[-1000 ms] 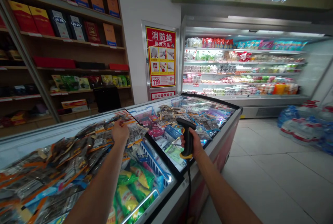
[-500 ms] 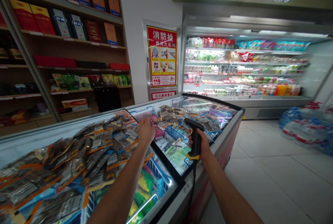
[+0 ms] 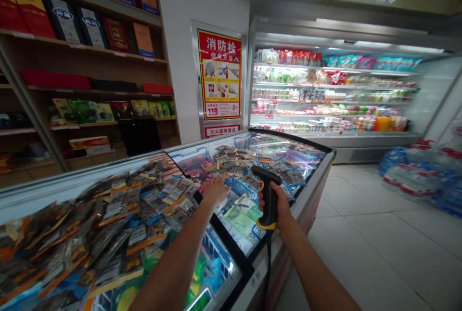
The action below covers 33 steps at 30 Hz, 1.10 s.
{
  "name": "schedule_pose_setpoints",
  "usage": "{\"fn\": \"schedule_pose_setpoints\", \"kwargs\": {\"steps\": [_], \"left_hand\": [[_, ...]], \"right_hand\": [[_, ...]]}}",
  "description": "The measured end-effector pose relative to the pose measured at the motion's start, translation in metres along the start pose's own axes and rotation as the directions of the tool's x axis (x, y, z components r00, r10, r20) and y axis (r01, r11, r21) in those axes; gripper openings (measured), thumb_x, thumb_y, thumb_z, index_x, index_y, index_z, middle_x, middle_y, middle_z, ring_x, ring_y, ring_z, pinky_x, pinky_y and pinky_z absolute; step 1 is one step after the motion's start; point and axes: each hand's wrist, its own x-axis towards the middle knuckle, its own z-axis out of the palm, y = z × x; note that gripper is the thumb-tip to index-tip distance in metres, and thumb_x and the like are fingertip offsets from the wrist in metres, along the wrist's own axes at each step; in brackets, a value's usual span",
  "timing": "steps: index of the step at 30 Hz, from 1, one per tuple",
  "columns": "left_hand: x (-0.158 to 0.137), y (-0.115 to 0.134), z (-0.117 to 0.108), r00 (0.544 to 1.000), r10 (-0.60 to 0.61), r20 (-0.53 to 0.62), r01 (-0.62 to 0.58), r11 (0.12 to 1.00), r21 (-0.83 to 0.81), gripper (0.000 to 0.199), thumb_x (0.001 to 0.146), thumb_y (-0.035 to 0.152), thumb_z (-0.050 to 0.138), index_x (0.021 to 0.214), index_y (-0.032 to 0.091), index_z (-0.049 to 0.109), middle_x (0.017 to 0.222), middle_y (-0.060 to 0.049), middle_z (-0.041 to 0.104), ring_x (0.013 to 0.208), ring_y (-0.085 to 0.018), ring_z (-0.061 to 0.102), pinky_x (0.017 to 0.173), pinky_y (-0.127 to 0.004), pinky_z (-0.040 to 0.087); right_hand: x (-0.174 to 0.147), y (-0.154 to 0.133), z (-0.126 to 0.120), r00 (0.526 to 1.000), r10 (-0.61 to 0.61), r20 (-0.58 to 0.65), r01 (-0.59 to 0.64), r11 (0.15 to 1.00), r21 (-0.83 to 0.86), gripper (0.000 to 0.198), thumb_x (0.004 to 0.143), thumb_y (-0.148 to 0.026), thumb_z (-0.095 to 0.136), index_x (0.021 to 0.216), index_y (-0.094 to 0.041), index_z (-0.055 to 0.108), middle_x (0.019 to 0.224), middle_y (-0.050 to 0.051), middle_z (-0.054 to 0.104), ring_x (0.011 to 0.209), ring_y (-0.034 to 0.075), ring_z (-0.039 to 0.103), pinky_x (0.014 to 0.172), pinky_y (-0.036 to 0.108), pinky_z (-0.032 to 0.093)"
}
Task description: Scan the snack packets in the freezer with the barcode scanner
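Note:
My right hand (image 3: pixel 282 205) grips a black and yellow handheld barcode scanner (image 3: pixel 269 198), its head tilted up and its cable (image 3: pixel 268 267) hanging down along the freezer side. Over the freezer's glass top (image 3: pixel 234 219), just past the black divider frame, my left hand (image 3: pixel 215 191) is stretched out with fingers spread and nothing visible in it. Many flat, clear packets with orange and blue edges (image 3: pixel 119 205) lie heaped to its left. A smaller heap of similar packets (image 3: pixel 231 154) lies beyond it. Whether the left hand touches the glass, I cannot tell.
A long chest freezer (image 3: pixel 317 176) runs across in front of me, with a blue basket (image 3: pixel 240 187) under its glass. Wooden shelves (image 3: pixel 108 51) stand behind at left. A lit dairy fridge (image 3: pixel 332 94) is at back right, with bottled water packs (image 3: pixel 407 171) on the tiled floor.
My left hand has moved slightly right and down, its fingers opening from a closed shape. The right hand still holds the scanner in nearly the same place. The view has shifted a little.

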Motion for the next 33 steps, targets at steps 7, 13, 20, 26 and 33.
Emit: {"fn": "schedule_pose_setpoints", "kwargs": {"steps": [7, 13, 20, 26, 33], "left_hand": [[-0.012, -0.012, -0.037, 0.985, -0.169, 0.033, 0.168, 0.986, 0.020, 0.030, 0.076, 0.035, 0.041, 0.096, 0.018, 0.058, 0.100, -0.013, 0.064, 0.095, -0.027, 0.057, 0.078, -0.039, 0.040], [-0.004, 0.002, -0.028, 0.912, -0.385, -0.143, 0.388, 0.921, -0.003, 0.053, 0.066, 0.045, 0.056, 0.105, 0.009, 0.052, 0.103, -0.020, 0.061, 0.103, -0.034, 0.051, 0.084, -0.046, 0.034], [0.008, -0.014, -0.016, 0.910, -0.393, -0.132, 0.314, 0.861, -0.400, 0.030, 0.067, 0.022, 0.053, 0.093, 0.010, 0.059, 0.096, -0.016, 0.064, 0.091, -0.025, 0.059, 0.068, -0.028, 0.043], [0.012, -0.023, -0.010, 0.906, -0.406, -0.118, 0.231, 0.711, -0.665, 0.028, 0.065, 0.014, 0.054, 0.092, 0.013, 0.062, 0.080, -0.008, 0.068, 0.075, -0.020, 0.062, 0.057, -0.025, 0.043], [0.014, -0.023, -0.008, 0.907, -0.399, -0.130, 0.226, 0.726, -0.649, 0.025, 0.064, 0.017, 0.057, 0.088, 0.013, 0.063, 0.077, -0.007, 0.068, 0.073, -0.021, 0.062, 0.057, -0.025, 0.043]], "right_hand": [[-0.001, 0.000, 0.002, 0.999, 0.003, 0.053, -0.005, 0.999, 0.034, 0.026, 0.071, -0.040, 0.052, 0.080, -0.015, 0.056, 0.053, 0.000, 0.055, 0.039, 0.009, 0.047, 0.035, 0.020, 0.039], [-0.002, 0.004, 0.004, 0.998, 0.032, 0.061, -0.034, 0.999, 0.019, 0.028, 0.069, -0.040, 0.054, 0.081, -0.015, 0.056, 0.052, -0.001, 0.055, 0.039, 0.009, 0.047, 0.036, 0.019, 0.038], [-0.003, 0.009, 0.006, 0.994, 0.056, 0.099, -0.055, 0.998, -0.006, 0.033, 0.068, -0.043, 0.056, 0.082, -0.014, 0.057, 0.051, 0.000, 0.055, 0.038, 0.009, 0.047, 0.035, 0.020, 0.038], [-0.001, 0.011, 0.006, 0.993, 0.040, 0.110, -0.038, 0.999, -0.021, 0.033, 0.067, -0.045, 0.056, 0.079, -0.014, 0.057, 0.052, 0.001, 0.056, 0.037, 0.009, 0.047, 0.034, 0.020, 0.039], [0.000, 0.012, 0.003, 0.992, 0.042, 0.115, -0.041, 0.999, -0.012, 0.031, 0.068, -0.044, 0.055, 0.075, -0.015, 0.056, 0.052, 0.000, 0.056, 0.037, 0.009, 0.047, 0.034, 0.020, 0.038]]}}
